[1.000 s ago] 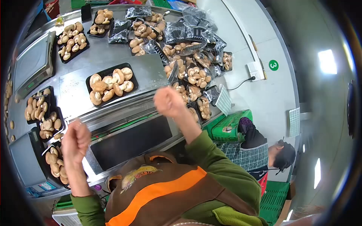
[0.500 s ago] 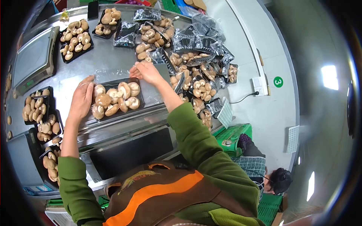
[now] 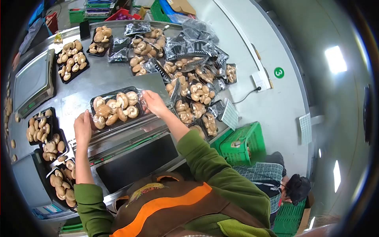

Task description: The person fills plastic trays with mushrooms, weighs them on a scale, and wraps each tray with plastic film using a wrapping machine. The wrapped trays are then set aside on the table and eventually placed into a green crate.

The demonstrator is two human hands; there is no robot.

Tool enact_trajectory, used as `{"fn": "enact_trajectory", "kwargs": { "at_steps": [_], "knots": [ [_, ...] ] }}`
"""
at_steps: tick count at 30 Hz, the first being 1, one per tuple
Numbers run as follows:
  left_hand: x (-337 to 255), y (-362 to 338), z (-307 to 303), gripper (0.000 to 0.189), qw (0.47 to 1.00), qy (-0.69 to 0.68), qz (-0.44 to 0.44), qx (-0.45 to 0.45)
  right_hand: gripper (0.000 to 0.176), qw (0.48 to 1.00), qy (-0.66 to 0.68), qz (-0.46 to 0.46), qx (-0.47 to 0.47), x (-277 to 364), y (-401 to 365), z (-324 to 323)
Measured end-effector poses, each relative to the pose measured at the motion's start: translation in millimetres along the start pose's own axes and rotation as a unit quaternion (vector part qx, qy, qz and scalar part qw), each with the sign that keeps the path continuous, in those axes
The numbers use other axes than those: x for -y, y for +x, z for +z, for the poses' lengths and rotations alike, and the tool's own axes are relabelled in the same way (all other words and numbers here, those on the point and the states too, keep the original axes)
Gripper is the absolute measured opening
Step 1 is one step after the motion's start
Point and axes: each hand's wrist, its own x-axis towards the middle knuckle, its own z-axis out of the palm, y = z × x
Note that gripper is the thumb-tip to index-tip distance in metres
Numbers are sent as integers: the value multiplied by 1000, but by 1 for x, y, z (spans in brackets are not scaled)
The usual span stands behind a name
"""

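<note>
A black tray of mushrooms (image 3: 115,109) rests at the front of the steel table, with clear plastic film (image 3: 138,94) drawn over it. My left hand (image 3: 83,128) is closed at the tray's left end, gripping the film there. At the right end, the fingers of my right hand (image 3: 154,103) are pinched on the film beside the tray's edge. Parts of the fingers on both hands are hidden behind film and tray.
Wrapped mushroom packs (image 3: 199,93) pile up on the right. Open trays of mushrooms (image 3: 62,185) stand at left. A scale (image 3: 34,83) and a phone (image 3: 85,30) lie further back. Beside a green crate (image 3: 242,144), another person (image 3: 262,177) bends down at right.
My right hand has come down from the tray's far right corner to its right end and closed on the film. My left hand has moved nearer the tray's front left corner. The camera view has shifted.
</note>
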Motion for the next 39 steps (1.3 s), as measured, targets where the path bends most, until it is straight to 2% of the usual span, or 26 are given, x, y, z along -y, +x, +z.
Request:
{"fn": "enact_trajectory", "kwargs": {
  "at_steps": [2,5,6,7,9,10,11,12,13,15,17,19,21,23,24,27,28,29,31,32,33,34,35,36,38,39],
  "knots": [
    [0,-8,10,41,994,-2,75,-84,32,998,14,-30,-57,4,-22,0],
    [-19,-55,8,42,993,-52,100,-43,32,993,119,-15,-20,-2,-81,-13],
    [-27,-75,3,42,998,-61,35,-1,32,989,147,32,3,-7,-102,-16],
    [-14,-87,-1,42,998,-62,23,24,32,984,161,79,20,-7,-127,-15],
    [-7,-119,-8,41,997,2,-22,74,33,984,147,84,56,-34,-159,-13],
    [3,-127,-9,41,996,51,13,67,31,977,157,141,22,-23,-176,-8],
    [11,-135,-7,40,992,100,50,59,31,976,165,143,14,-28,-185,-5],
    [16,-144,-2,38,996,69,30,39,31,990,80,109,-49,-35,-191,-1],
    [25,-150,5,35,994,82,63,-17,32,991,-6,78,-110,-42,-198,4],
    [34,-160,23,35,991,47,109,-54,33,982,-3,73,-177,-60,-204,17],
    [33,-173,31,33,994,44,95,-4,30,943,-121,-80,-298,-80,-213,23],
    [38,-184,38,34,994,74,78,5,28,942,-67,-49,-325,-96,-240,18],
    [59,-179,44,34,984,88,158,3,30,927,-106,-56,-356,-131,-264,2],
    [79,-165,47,29,939,251,230,39,31,911,-140,-21,-386,-177,-276,-15],
    [87,-160,59,25,886,331,325,-4,32,901,-125,-17,-416,-199,-277,-14],
    [77,-149,96,22,841,369,396,-25,35,867,-70,-5,-494,-239,-258,7],
    [76,-146,107,20,828,375,417,-7,33,876,-102,34,-470,-253,-249,19],
    [81,-142,117,19,832,364,416,41,25,893,113,-23,-435,-307,-231,38],
    [78,-139,129,12,825,394,403,55,25,922,323,-113,-183,-249,-252,53],
    [85,-131,133,9,907,250,305,151,33,951,127,-179,-219,-191,-270,50],
    [100,-123,133,9,946,101,190,243,31,946,230,-180,-142,-185,-274,54],
    [124,-124,136,18,942,-179,25,282,28,928,336,-158,-47,-180,-277,59],
    [110,-145,121,31,928,-241,-128,255,26,911,387,-135,37,-168,-286,63],
    [223,-98,104,36,772,-391,-265,425,24,903,400,-120,104,-152,-296,68],
    [91,-187,102,24,873,-337,-25,352,20,894,372,-94,232,-117,-312,78],
    [85,-191,95,37,703,-506,12,500,18,894,339,-80,281,-101,-317,79]
  ]
}}
